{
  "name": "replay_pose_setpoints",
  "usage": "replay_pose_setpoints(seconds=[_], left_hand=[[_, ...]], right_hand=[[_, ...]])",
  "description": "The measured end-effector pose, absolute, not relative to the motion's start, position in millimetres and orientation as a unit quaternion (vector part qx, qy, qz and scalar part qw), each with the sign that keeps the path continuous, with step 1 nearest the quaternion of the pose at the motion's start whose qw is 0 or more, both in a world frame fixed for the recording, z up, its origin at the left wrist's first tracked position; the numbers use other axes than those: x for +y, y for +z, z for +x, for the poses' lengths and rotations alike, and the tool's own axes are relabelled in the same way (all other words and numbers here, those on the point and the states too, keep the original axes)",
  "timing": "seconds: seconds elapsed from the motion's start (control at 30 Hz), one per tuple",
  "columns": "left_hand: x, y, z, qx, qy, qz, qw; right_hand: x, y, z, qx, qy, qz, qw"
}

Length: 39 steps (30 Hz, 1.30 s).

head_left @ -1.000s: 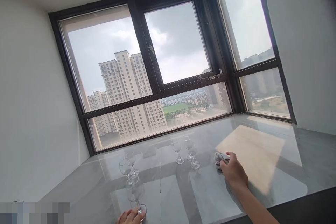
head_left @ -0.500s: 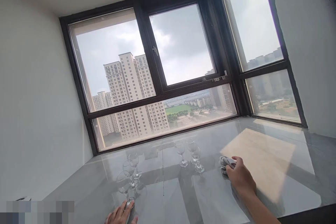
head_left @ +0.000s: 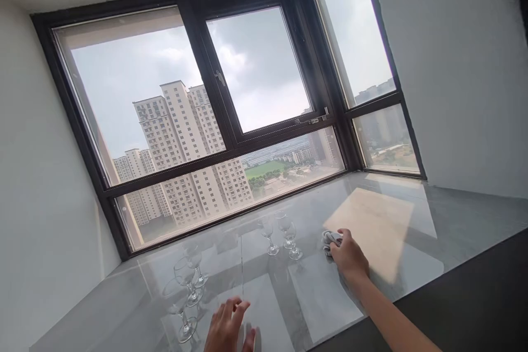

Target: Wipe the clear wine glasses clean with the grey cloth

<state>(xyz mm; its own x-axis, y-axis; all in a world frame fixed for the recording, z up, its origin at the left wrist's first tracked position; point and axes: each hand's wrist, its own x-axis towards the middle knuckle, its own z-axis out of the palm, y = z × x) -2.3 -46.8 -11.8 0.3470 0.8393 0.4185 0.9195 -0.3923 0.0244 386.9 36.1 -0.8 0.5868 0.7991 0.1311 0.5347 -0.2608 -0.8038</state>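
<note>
My right hand [head_left: 350,257] grips a crumpled grey-white cloth [head_left: 331,242] and rests it on the glossy grey sill. Just left of the cloth stand three clear stemmed glasses, the nearest wine glass [head_left: 292,242] upright on its foot. My left hand [head_left: 227,323] is over the near part of the sill, fingers bent and thumb apart, with nothing visible in it. To its left another three stemmed glasses stand in a slanting row; the closest wine glass [head_left: 180,311] is apart from my fingers.
A dark-framed corner window [head_left: 231,148] rises behind the glossy sill [head_left: 330,302]. White walls [head_left: 462,77] close in on both sides. The sill's front edge runs diagonally at lower right, above a dark area. A sunlit patch lies beyond my right hand.
My left hand has left the foot of the nearest left glass and moved right. My right hand still holds the cloth. The view has shifted, sliding the scene leftward.
</note>
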Motion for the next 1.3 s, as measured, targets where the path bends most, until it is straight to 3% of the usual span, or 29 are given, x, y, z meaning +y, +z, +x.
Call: replay_pose_setpoints(seconds=[0.17, 0.33, 1.3], left_hand=[[15, 13, 114, -0.612, -0.166, -0.773, 0.036], [63, 14, 149, -0.659, -0.12, -0.742, -0.023], [32, 25, 51, -0.668, -0.031, -0.743, 0.037]], right_hand=[[36, -2, 387, -0.435, 0.141, -0.78, 0.428], [38, -4, 386, -0.439, 0.125, -0.781, 0.427], [34, -2, 387, -0.438, 0.146, -0.776, 0.429]])
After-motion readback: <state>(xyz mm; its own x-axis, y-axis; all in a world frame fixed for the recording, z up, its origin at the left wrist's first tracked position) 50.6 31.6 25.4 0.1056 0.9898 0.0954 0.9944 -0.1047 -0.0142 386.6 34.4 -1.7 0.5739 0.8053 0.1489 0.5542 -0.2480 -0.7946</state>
